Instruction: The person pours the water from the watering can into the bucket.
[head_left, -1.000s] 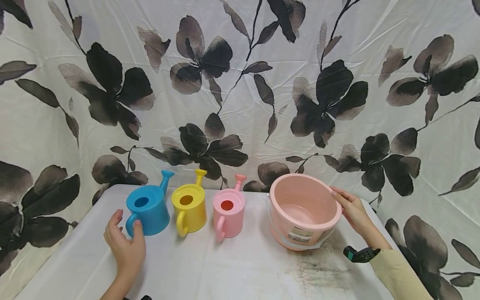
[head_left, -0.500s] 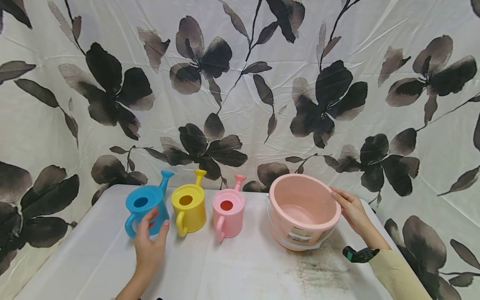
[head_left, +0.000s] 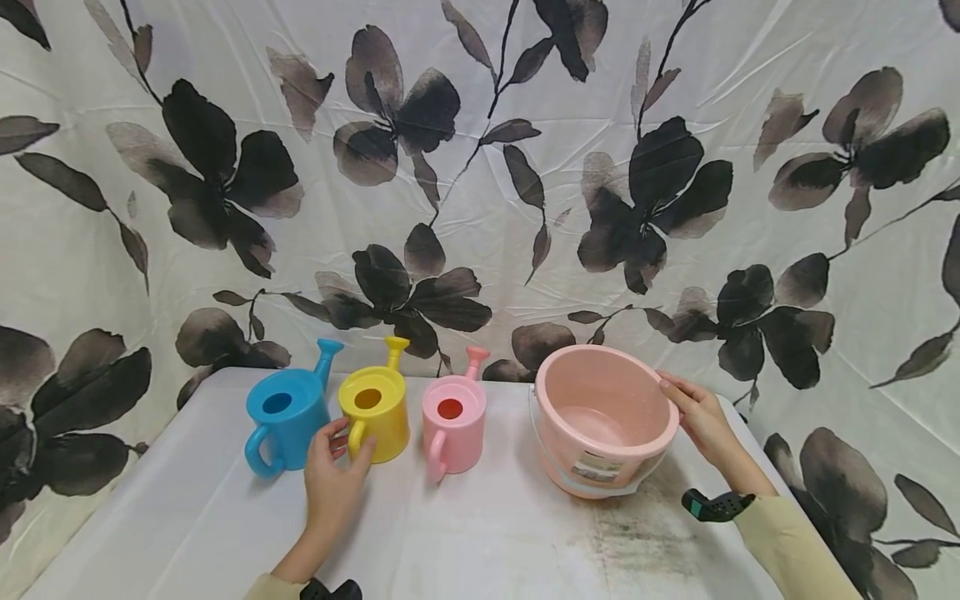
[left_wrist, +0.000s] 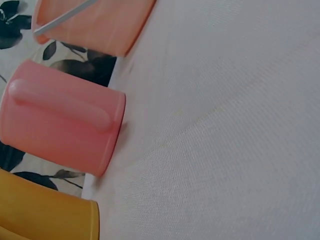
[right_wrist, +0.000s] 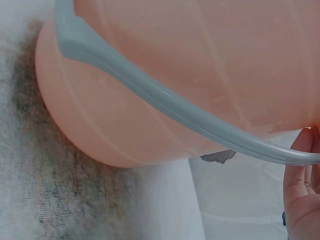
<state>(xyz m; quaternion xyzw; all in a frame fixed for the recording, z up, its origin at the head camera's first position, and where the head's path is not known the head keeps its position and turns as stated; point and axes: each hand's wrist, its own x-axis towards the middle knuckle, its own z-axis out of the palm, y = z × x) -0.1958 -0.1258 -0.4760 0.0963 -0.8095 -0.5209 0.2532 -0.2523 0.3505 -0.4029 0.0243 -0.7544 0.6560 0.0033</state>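
Note:
A blue watering can (head_left: 296, 421), a yellow watering can (head_left: 386, 425) and a pink watering can (head_left: 463, 425) stand in a row on the white-covered table. My left hand (head_left: 333, 483) is at the yellow can's handle, fingers and thumb apart on either side of it. In the left wrist view, the yellow can (left_wrist: 50, 212) shows at the bottom left, below the pink can (left_wrist: 60, 120); my left fingers are out of that view. My right hand (head_left: 705, 425) holds the rim of a pale pink bucket (head_left: 600, 392) on its right side. In the right wrist view, fingers (right_wrist: 300, 185) sit against the bucket beside its grey handle.
The bucket's handle (head_left: 611, 490) hangs down in front, below a label. A dark stain (head_left: 645, 542) marks the tablecloth before the bucket. Floral fabric (head_left: 480, 167) hangs behind the table (head_left: 450, 550).
My left hand has moved right, from the blue watering can's handle past its body to the yellow can's handle. My right hand stays at the bucket's rim. The cans have not moved.

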